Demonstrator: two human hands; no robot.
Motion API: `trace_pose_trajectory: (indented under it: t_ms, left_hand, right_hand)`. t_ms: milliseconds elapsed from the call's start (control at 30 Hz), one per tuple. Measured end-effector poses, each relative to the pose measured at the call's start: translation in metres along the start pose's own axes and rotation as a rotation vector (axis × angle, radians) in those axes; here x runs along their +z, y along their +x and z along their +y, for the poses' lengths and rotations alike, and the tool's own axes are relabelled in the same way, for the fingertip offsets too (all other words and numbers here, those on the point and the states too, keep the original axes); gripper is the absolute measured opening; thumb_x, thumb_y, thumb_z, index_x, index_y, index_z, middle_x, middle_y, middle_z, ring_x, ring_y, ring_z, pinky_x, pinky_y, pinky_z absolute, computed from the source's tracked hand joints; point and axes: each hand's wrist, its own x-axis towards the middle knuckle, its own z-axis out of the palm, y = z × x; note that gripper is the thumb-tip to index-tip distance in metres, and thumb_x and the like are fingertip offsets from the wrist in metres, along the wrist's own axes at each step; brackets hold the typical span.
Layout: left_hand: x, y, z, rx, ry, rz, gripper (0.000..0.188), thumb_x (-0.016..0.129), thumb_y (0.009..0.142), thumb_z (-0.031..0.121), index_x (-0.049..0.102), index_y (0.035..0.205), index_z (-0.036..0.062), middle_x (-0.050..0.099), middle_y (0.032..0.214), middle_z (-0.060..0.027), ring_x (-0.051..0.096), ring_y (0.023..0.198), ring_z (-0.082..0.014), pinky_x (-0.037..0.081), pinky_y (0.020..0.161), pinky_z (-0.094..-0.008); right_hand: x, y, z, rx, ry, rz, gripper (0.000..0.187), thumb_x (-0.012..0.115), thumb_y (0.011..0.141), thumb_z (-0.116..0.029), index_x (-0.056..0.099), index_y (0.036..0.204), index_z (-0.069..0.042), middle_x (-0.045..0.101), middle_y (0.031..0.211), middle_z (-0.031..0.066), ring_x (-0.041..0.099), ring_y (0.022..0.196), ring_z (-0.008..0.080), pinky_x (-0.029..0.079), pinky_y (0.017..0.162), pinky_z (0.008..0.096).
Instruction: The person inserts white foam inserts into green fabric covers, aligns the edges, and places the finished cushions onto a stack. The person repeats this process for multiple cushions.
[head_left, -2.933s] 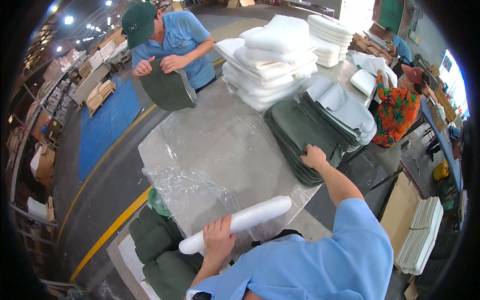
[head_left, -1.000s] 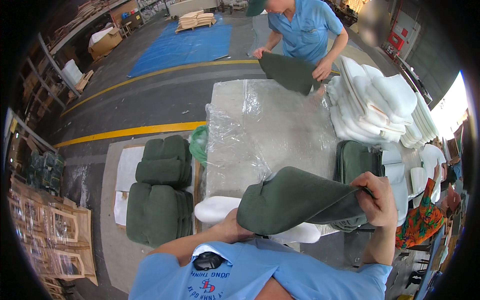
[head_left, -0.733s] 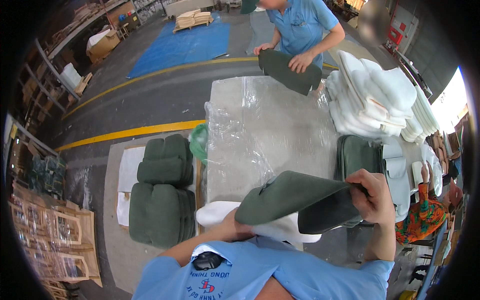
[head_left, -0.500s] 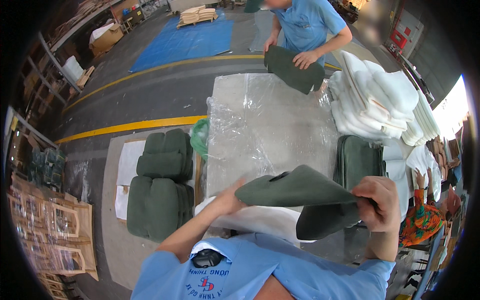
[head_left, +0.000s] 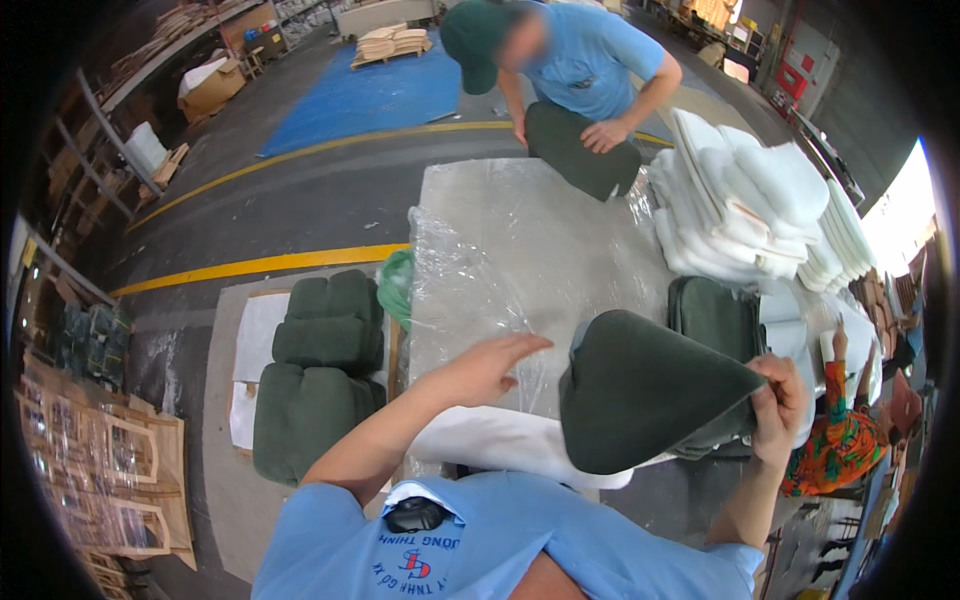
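Note:
In my right hand a corner of a dark green fabric cushion cover is pinched, and the rest of the cover hangs in folds over the near right of the table. My left hand is stretched out left of the cover, touching nothing, its fingers extended. Between my forearms a white padded piece lies along the near table edge, partly behind the green cover. A stack of dark green covers sits just beyond, at the right.
Across the table a co-worker holds another dark green cover. White padding is piled at the right. Green cushions are stacked at the left, beside a green plastic bag. Clear plastic film covers part of the tabletop.
My left hand has come off the green cover and moved up and right, fingers extended. The cover has swung from flat to hanging from my right hand. The co-worker has leaned in.

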Motion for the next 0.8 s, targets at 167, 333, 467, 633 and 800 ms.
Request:
trace_pose_trajectory:
  t_ms: [167, 333, 467, 633, 800]
  left_hand:
    - [0.06, 0.035, 0.015, -0.05, 0.007, -0.181, 0.095, 0.077, 0.078, -0.005, 0.038, 0.162, 0.0174, 0.031, 0.169, -0.0195, 0.042, 0.149, -0.043, 0.044, 0.119, -0.0495]
    - [0.084, 0.073, 0.022, 0.236, 0.056, -0.034, 0.067, 0.081, 0.076, 0.0, 0.059, 0.137, 0.0179, 0.039, 0.164, -0.0197, 0.048, 0.142, -0.044, 0.047, 0.112, -0.0516]
    - [0.059, 0.066, 0.022, 0.391, -0.043, -0.127, 0.023, 0.082, 0.08, 0.006, 0.069, 0.099, 0.0091, 0.05, 0.153, -0.0177, 0.053, 0.137, -0.0412, 0.047, 0.11, -0.0493]
    - [-0.037, 0.016, 0.038, 0.308, -0.569, -0.14, 0.014, 0.078, 0.094, 0.014, 0.066, 0.096, 0.0078, 0.063, 0.13, -0.0089, 0.06, 0.12, -0.0226, 0.049, 0.098, -0.036]
    - [-0.069, 0.005, 0.044, -0.052, -0.846, 0.181, 0.012, 0.071, 0.102, 0.017, 0.063, 0.098, 0.0096, 0.062, 0.091, 0.0055, 0.053, 0.085, -0.0042, 0.044, 0.076, -0.0232]
  right_hand:
    - [0.015, 0.012, -0.008, -0.029, -0.001, -0.078, 0.016, 0.064, 0.091, -0.003, 0.068, 0.105, 0.004, 0.068, 0.093, 0.0106, 0.062, 0.083, 0.0188, 0.046, 0.076, 0.03]
    - [0.009, 0.018, -0.014, -0.067, 0.267, -0.015, 0.013, 0.068, 0.097, -0.008, 0.067, 0.104, 0.003, 0.068, 0.099, 0.0109, 0.064, 0.09, 0.0191, 0.048, 0.081, 0.0307]
    - [-0.023, 0.012, 0.008, 0.004, 0.144, 0.175, 0.014, 0.066, 0.102, -0.01, 0.065, 0.109, 0.002, 0.067, 0.104, 0.0085, 0.062, 0.095, 0.016, 0.048, 0.088, 0.0298]
    - [-0.062, 0.0, 0.074, 0.349, -0.307, 0.074, 0.029, 0.056, 0.102, -0.003, 0.063, 0.13, 0.0, 0.07, 0.109, 0.002, 0.062, 0.104, 0.0131, 0.048, 0.092, 0.0277]
    - [0.075, 0.003, 0.048, 0.284, 0.038, -0.535, 0.107, 0.091, 0.068, 0.002, 0.039, 0.161, -0.006, 0.045, 0.161, 0.0157, 0.039, 0.153, 0.0309, 0.031, 0.126, 0.0397]
